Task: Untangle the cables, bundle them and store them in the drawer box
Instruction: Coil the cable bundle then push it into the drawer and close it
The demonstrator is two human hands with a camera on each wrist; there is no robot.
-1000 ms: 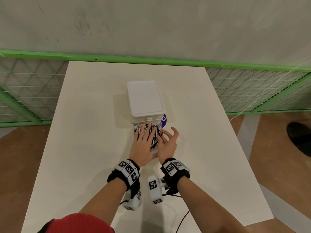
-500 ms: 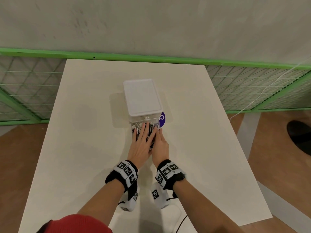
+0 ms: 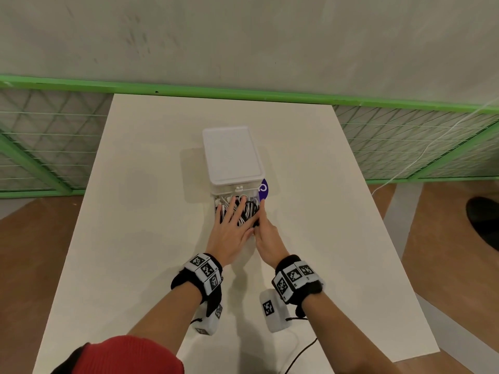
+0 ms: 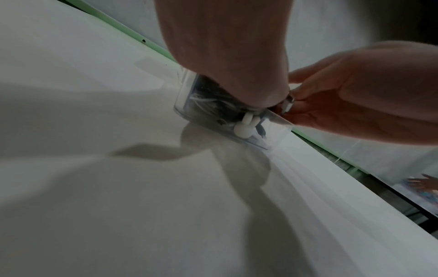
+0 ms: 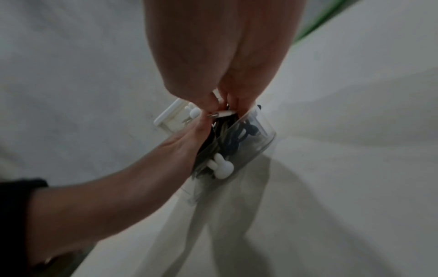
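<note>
A white drawer box (image 3: 232, 157) stands mid-table with its clear drawer (image 4: 189, 110) pulled toward me. Black-and-white striped and white cables (image 3: 249, 209) fill the drawer. My left hand (image 3: 231, 220) lies flat on them with fingers spread, pressing down. My right hand (image 3: 261, 225) is at the drawer's right front corner, against the left thumb, and pinches a silver cable plug (image 5: 222, 113) just above the drawer rim. The drawer front carries a white rabbit-shaped knob (image 5: 220, 168). Most of the cables are hidden under my left palm.
A purple round tag (image 3: 263, 189) sticks out at the box's right side. The white table (image 3: 135, 211) ends near my elbows. A green-framed mesh fence (image 3: 405, 136) runs behind and beside the table. A dark object (image 3: 483, 222) lies on the floor, right.
My right hand went from open, spread fingers beside the drawer to closed in against the left hand, pinching the plug. My left hand stayed pressed on the cables.
</note>
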